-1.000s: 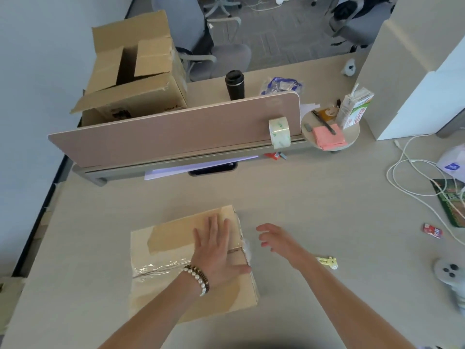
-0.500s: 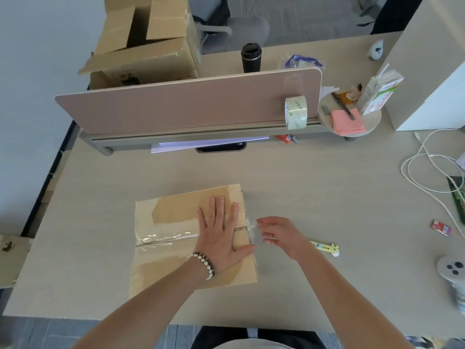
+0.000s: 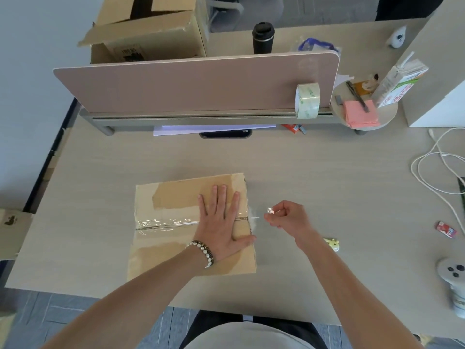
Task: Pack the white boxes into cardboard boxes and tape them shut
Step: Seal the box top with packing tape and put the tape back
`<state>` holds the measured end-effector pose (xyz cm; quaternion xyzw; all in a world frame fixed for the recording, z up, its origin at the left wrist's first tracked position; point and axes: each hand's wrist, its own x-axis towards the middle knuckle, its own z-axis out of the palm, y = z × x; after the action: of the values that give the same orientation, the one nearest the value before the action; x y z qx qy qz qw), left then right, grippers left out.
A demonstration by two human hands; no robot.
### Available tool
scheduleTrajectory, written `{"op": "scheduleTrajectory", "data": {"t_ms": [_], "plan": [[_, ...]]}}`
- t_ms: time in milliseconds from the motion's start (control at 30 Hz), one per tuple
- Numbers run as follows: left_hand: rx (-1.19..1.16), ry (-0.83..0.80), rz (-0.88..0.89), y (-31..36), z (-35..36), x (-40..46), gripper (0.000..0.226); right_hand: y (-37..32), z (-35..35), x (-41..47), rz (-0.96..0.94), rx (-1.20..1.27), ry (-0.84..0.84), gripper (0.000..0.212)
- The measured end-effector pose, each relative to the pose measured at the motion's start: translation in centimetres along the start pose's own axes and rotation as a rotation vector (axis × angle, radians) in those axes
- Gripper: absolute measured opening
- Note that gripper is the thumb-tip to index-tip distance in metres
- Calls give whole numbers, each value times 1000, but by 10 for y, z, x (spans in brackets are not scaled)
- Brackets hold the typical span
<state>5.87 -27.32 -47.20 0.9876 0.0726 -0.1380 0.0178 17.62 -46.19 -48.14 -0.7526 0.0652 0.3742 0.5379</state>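
A closed cardboard box (image 3: pixel 176 248) lies on the desk in front of me, with a strip of clear tape (image 3: pixel 166 222) along its centre seam. My left hand (image 3: pixel 221 220) presses flat on the right half of the lid, fingers straight. Just right of the box, my right hand (image 3: pixel 286 216) pinches the loose end of the clear tape (image 3: pixel 269 210), which stretches from the box's right edge. A roll of clear tape (image 3: pixel 307 100) stands against the pink divider. No white boxes are visible.
A pink divider panel (image 3: pixel 196 84) crosses the desk, with an open cardboard box (image 3: pixel 151 28) and a black tumbler (image 3: pixel 263 37) behind it. A yellow cutter (image 3: pixel 332 244) lies by my right wrist. White cable (image 3: pixel 437 170), a controller (image 3: pixel 453 270) and a small round shelf (image 3: pixel 364 112) sit at the right.
My right hand came in to the box's right edge, pinched the tape end and pulled it rightward away from the box. My left hand stayed pressed on the lid.
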Motion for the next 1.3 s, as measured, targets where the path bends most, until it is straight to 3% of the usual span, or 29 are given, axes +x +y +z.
{"op": "scheduleTrajectory", "data": {"t_ms": [533, 733, 800, 867, 967, 1100, 1300], "plan": [[5, -20, -2, -1, -2, 1, 117, 9, 34, 15, 169, 39, -127, 38], [8, -18, -12, 0, -2, 1, 118, 9, 40, 13, 171, 16, -88, 51], [5, -14, -14, 0, -3, 1, 118, 11, 38, 12, 114, -132, -6, 45], [8, -14, -13, 1, -3, 1, 117, 12, 35, 10, 8, -226, 57, 26], [10, -9, -11, 1, -4, 1, 117, 10, 33, 7, -50, -132, -6, 8], [7, -10, -11, 1, -3, 0, 118, 6, 35, 6, -29, -28, -93, 14], [12, -25, -19, 1, -2, 3, 118, 5, 44, 15, -13, -65, -96, 14]]}}
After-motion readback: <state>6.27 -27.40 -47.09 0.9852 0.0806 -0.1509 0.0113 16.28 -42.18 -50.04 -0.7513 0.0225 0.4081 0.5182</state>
